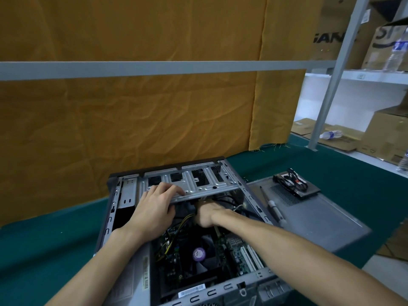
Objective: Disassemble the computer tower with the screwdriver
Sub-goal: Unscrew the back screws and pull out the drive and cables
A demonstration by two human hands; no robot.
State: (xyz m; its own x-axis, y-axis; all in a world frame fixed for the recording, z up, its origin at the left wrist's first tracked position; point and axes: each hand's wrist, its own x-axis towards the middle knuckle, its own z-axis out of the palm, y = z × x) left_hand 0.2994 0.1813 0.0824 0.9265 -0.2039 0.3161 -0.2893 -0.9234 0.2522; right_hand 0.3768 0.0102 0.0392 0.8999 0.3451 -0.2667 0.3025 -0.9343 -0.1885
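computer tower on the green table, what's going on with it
A person is working inside the open computer tower, which lies on its side. The left hand rests on the metal drive cage; the right hand reaches under it among the cables. The screwdriver lies unused on the removed side panel, beside a pulled component.

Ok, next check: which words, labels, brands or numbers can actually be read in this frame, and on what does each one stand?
"GAN", cut off at both ends: black letters on the brown cardboard box on the top shelf.
Large dark letters on the neighbouring cardboard box: cropped, unreadable.
Round purple sticker on the black cooler fan: blurred.
White barcode label on the grey computer tower near edge: too small.
Yellowish strip label on the tower's left side: too small.
Plastic bottle label: blurred.
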